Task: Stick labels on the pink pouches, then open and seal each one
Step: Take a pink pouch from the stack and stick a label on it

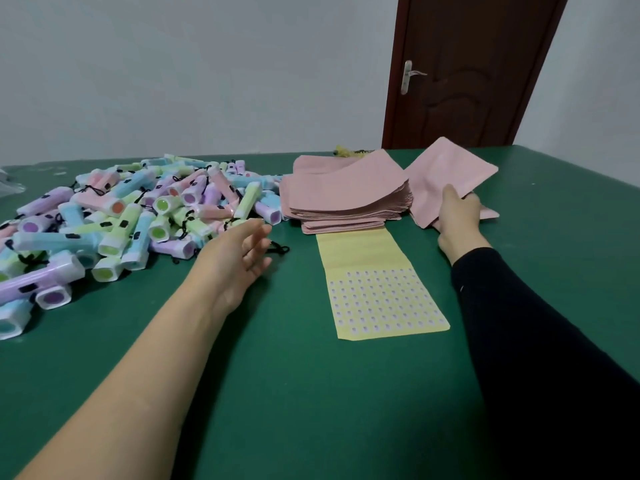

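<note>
Pink pouch seemingly hides right hand's fingertips.

no text can be read; the small stickers on the yellow label sheet bear marks too tiny to make out.

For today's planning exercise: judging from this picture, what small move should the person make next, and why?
Probably move the left hand to the label sheet and peel one off: the right hand grips a pouch, while the left is open and empty.
</note>
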Demonstrator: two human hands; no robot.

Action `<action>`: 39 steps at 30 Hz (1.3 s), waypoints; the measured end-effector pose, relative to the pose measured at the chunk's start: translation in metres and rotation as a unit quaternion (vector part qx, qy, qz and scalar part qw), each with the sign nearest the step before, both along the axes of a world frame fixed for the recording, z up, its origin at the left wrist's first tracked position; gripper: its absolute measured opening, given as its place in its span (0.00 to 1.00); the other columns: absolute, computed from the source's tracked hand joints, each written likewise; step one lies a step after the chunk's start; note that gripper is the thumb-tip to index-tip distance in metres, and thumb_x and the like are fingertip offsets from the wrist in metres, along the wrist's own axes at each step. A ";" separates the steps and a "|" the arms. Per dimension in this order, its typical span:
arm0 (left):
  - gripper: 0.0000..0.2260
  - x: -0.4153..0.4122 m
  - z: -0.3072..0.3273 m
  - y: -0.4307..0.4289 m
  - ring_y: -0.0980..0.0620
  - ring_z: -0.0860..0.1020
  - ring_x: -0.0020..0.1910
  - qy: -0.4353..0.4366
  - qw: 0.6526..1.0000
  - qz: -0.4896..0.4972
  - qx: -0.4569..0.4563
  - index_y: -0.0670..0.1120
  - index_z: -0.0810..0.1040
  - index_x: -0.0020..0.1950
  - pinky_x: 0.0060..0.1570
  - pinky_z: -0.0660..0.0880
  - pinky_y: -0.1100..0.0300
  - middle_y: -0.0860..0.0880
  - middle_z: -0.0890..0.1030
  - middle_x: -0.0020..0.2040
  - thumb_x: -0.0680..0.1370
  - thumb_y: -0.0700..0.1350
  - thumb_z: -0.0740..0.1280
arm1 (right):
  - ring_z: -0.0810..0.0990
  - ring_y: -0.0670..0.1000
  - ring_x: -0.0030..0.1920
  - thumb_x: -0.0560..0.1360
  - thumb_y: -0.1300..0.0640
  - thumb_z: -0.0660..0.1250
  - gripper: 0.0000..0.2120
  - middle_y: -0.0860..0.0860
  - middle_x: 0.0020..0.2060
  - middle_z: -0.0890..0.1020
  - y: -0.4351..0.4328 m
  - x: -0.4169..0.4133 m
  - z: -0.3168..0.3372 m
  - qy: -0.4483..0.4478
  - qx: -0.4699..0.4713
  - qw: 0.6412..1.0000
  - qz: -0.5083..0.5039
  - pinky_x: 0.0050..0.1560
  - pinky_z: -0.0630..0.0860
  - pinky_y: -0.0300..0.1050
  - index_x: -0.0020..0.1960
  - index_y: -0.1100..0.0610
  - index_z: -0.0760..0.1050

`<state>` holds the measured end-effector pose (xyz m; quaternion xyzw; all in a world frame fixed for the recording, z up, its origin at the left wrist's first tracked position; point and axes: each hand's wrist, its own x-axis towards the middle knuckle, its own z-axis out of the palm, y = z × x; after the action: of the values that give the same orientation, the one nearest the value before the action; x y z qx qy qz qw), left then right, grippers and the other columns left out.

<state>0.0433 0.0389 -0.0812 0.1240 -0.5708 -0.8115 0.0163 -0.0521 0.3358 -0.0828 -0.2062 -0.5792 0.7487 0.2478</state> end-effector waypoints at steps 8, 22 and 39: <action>0.02 0.002 0.002 0.002 0.60 0.77 0.34 -0.009 1.000 -0.016 -0.014 0.49 0.79 0.50 0.40 0.76 0.62 0.54 0.81 0.41 0.80 0.45 0.67 | 0.77 0.56 0.49 0.77 0.63 0.59 0.09 0.53 0.49 0.77 0.005 -0.007 -0.008 -0.047 0.107 0.993 -0.031 0.50 0.76 0.48 0.56 0.60 0.71; 0.04 0.003 0.005 0.005 0.60 0.76 0.34 -0.020 1.000 -0.017 -0.010 0.48 0.79 0.51 0.39 0.75 0.63 0.54 0.81 0.40 0.81 0.45 0.65 | 0.40 0.64 0.77 0.74 0.55 0.68 0.36 0.60 0.78 0.39 -0.004 0.017 -0.008 -0.198 0.465 0.861 -0.061 0.73 0.47 0.68 0.77 0.50 0.56; 0.05 0.006 0.006 0.017 0.58 0.77 0.36 0.010 0.989 -0.038 -0.144 0.49 0.78 0.49 0.41 0.76 0.62 0.52 0.82 0.43 0.81 0.41 0.64 | 0.45 0.62 0.77 0.74 0.70 0.57 0.29 0.59 0.77 0.56 -0.069 0.013 0.002 -0.047 0.805 0.591 -0.016 0.73 0.48 0.68 0.73 0.53 0.66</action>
<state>0.0490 0.0557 -0.0753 0.0909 -0.6858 -0.7220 0.0090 -0.0387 0.2672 -0.0807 0.0332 -0.9536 -0.0379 0.2969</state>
